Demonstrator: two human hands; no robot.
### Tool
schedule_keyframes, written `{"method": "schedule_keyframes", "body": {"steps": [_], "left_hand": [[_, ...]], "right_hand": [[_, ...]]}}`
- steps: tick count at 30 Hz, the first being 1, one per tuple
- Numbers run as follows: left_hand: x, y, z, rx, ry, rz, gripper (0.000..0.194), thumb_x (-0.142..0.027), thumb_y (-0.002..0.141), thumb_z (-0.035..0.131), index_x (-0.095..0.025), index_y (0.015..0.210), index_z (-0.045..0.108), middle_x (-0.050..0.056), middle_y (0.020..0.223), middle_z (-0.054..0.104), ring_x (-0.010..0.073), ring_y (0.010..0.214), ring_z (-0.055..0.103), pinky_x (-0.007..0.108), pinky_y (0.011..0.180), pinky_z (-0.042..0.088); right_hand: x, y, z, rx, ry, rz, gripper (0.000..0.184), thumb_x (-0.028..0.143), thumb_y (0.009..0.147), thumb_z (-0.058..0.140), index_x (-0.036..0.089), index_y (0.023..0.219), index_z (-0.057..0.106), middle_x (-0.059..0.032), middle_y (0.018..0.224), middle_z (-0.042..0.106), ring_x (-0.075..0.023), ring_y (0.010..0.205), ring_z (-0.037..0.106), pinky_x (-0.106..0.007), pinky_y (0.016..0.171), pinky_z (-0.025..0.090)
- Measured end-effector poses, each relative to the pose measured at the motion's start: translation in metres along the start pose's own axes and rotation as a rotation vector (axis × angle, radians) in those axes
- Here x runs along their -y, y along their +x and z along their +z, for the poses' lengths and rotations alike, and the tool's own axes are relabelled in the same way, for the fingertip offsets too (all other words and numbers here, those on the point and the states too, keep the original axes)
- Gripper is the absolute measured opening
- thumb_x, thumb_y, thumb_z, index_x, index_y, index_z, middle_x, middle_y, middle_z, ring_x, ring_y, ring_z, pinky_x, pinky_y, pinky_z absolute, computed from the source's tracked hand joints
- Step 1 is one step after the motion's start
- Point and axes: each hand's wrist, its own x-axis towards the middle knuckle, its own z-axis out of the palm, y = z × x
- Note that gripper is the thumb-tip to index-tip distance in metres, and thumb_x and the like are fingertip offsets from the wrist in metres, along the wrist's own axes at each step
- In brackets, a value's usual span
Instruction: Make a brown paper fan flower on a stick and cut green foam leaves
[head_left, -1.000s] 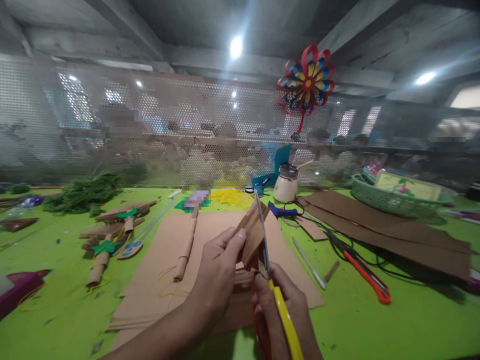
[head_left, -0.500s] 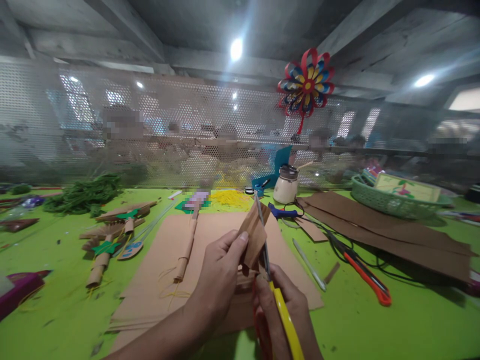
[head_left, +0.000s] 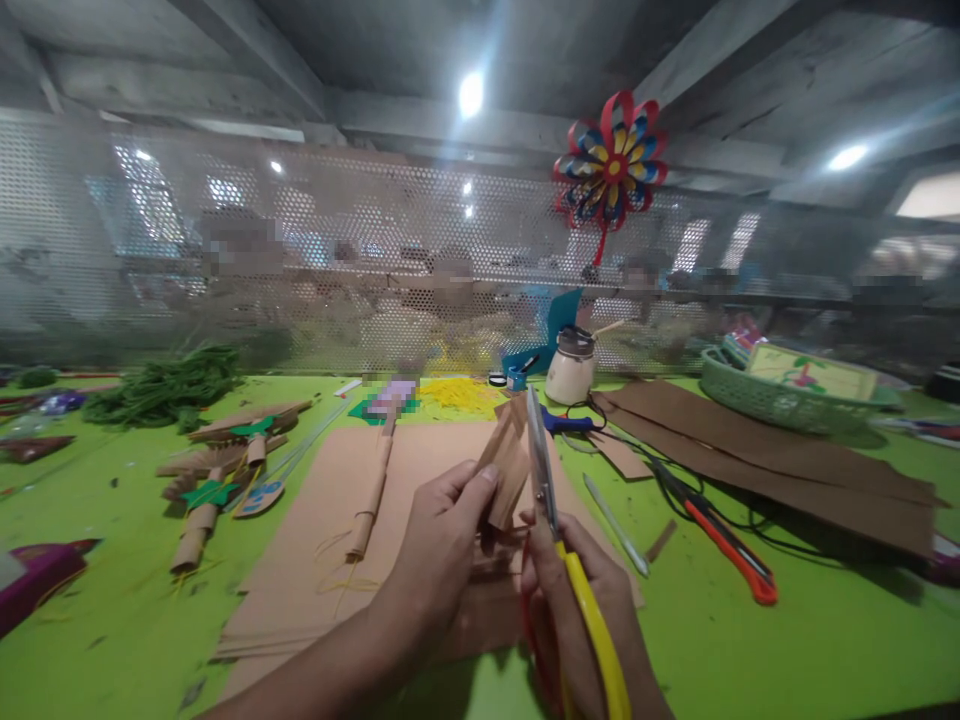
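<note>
Cutting step apparently in hand. Left hand point(head_left: 439, 530): fingers pinch folded brown paper piece point(head_left: 508, 475), thumb on top, above flat tan paper sheets point(head_left: 300, 540) on green worktop point(head_left: 712, 650). Right hand point(head_left: 600, 590): fingers wrapped round yellow-and-red-handled metal scissors point(head_left: 541, 470), blades just beside paper's edge; contact unclear. Any further cut calls for steady folds, thumb clear of blades.

In front of you is a gray wall full of little holes point(head_left: 360, 230), and a bright light point(head_left: 471, 95) shines on the ceiling point(head_left: 405, 50).
</note>
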Motion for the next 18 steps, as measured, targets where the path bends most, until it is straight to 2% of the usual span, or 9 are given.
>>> {"method": "schedule_keyframes", "body": {"steps": [3,5,9,11,15,18], "left_hand": [[0.003,0.005,-0.003,-0.009,0.060,0.035,0.030,-0.036,0.081,0.051,-0.017,0.057,0.050,-0.003,0.050,0.047,0.0109,0.049,0.041,0.022,0.048,0.033],[0.008,0.011,-0.006,-0.007,0.096,0.065,0.031,-0.036,0.081,0.050,-0.017,0.057,0.051,-0.002,0.051,0.048,0.0111,0.049,0.043,0.023,0.049,0.033],[0.020,0.029,-0.011,0.003,0.165,0.082,0.022,-0.028,0.073,0.059,-0.017,0.056,0.051,-0.003,0.052,0.048,0.0101,0.051,0.044,0.022,0.050,0.033],[0.023,0.035,-0.014,-0.001,0.161,0.057,0.014,-0.025,0.070,0.060,-0.016,0.062,0.054,-0.003,0.053,0.051,0.0095,0.049,0.045,0.021,0.048,0.034],[0.027,0.043,-0.017,-0.013,0.182,0.014,0.012,-0.023,0.067,0.061,-0.016,0.063,0.053,-0.004,0.048,0.051,0.0092,0.044,0.046,0.020,0.044,0.035],[0.034,0.047,-0.019,-0.014,0.147,-0.012,0.010,-0.020,0.066,0.062,-0.016,0.070,0.055,-0.005,0.049,0.053,0.0095,0.043,0.048,0.019,0.041,0.035]], "right_hand": [[0.004,0.020,-0.016,-0.024,-0.076,0.025,0.053,0.063,0.066,0.066,0.016,0.091,0.063,0.0055,0.050,0.047,-0.0077,0.035,0.037,-0.018,0.031,0.028],[0.009,0.045,-0.034,-0.059,-0.229,-0.058,0.052,0.060,0.067,0.066,0.015,0.092,0.063,0.0041,0.052,0.050,-0.0088,0.037,0.039,-0.019,0.033,0.029],[0.021,0.110,-0.079,-0.105,-0.825,-0.297,0.046,0.054,0.079,0.056,0.014,0.099,0.066,-0.0046,0.064,0.062,-0.0161,0.052,0.054,-0.024,0.045,0.037],[0.024,0.137,-0.100,-0.060,-1.236,-0.322,0.039,0.046,0.082,0.054,0.016,0.103,0.066,-0.0098,0.080,0.069,-0.0213,0.068,0.061,-0.027,0.056,0.040],[0.022,0.162,-0.122,-0.004,-1.423,-0.258,0.036,0.031,0.075,0.060,0.016,0.106,0.069,-0.0148,0.089,0.072,-0.0291,0.079,0.063,-0.031,0.060,0.037],[0.018,0.169,-0.130,0.003,-1.494,-0.215,0.036,0.027,0.073,0.057,0.017,0.105,0.070,-0.0149,0.093,0.072,-0.0296,0.082,0.064,-0.030,0.061,0.038]]}}
